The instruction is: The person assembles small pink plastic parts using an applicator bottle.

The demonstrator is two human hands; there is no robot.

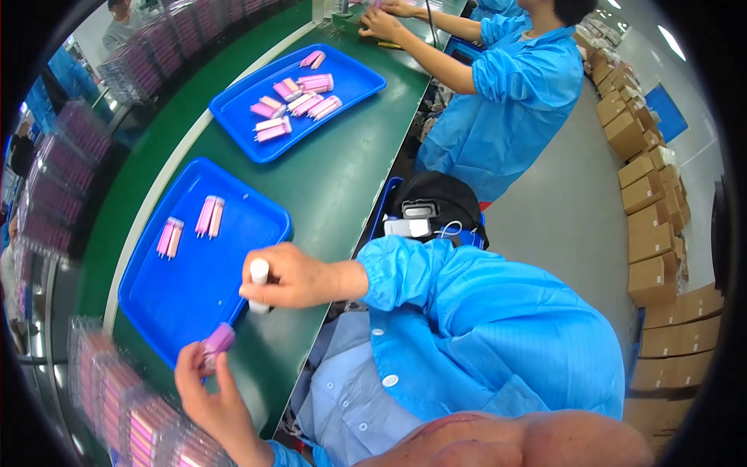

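My left hand [208, 397] pinches a small pink-purple piece [221, 338] between thumb and fingers, over the near corner of a blue tray [167, 300]. Closed around a white cylindrical tube [259, 274], my right hand [299, 276] is at the tray's right edge; the tube stands roughly upright in the fist, and its kind cannot be made out. Two bundles of pink and peach sticks with thin tips lie in the tray, a left bundle [170, 237] and a right bundle [210, 216].
A second blue tray [342, 62] farther along the green bench [342, 167] holds several similar bundles. Stacked clear packs [140, 405] of pink pieces stand at the left. A co-worker in blue [506, 101] works at the far end. Cardboard boxes [654, 226] line the right wall.
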